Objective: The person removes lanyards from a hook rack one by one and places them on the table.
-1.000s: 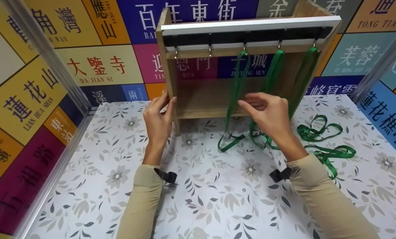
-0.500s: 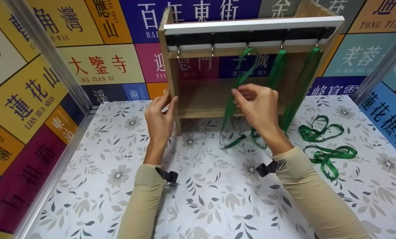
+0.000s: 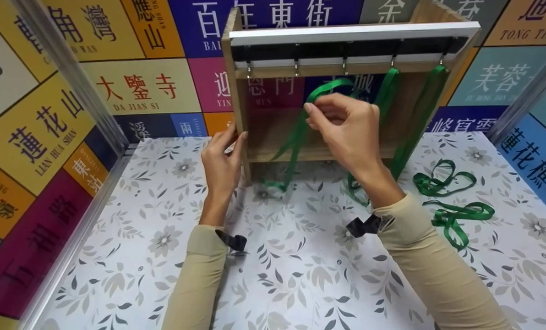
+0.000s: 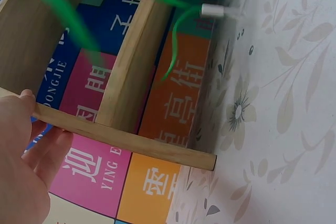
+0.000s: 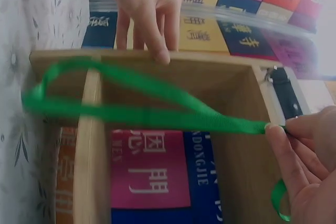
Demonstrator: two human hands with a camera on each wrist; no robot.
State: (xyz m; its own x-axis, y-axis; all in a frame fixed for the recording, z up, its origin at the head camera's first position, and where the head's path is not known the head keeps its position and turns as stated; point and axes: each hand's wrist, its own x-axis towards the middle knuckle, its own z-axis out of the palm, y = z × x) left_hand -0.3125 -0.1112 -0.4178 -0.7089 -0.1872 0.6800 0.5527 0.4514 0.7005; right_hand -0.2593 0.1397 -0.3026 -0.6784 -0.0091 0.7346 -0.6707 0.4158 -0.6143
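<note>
My left hand (image 3: 221, 160) grips the left side panel (image 3: 237, 105) of a wooden rack, with thumb and fingers on opposite faces of the board (image 4: 126, 137). Between thumb and forefinger, my right hand (image 3: 348, 130) pinches a green lanyard (image 3: 331, 85) in front of the rack's opening, below the row of hooks. Its loop arches above the fingers and its strap trails down to the left, blurred. A small white end piece (image 4: 212, 10) shows on the lanyard in the left wrist view. The middle hook (image 3: 345, 69) hangs bare just above the right hand.
Two green lanyards (image 3: 385, 94) hang from the right-hand hooks, and the two left hooks (image 3: 249, 71) are bare. Two more lanyards (image 3: 443, 179) lie looped on the floral tabletop (image 3: 291, 270) at the right. Coloured sign panels (image 3: 138, 87) stand behind the rack.
My right hand has moved left and up from beside the middle lanyard, pinched it and drawn it off the middle hook. Its lower end has swung left off the tabletop. The left hand stays on the panel.
</note>
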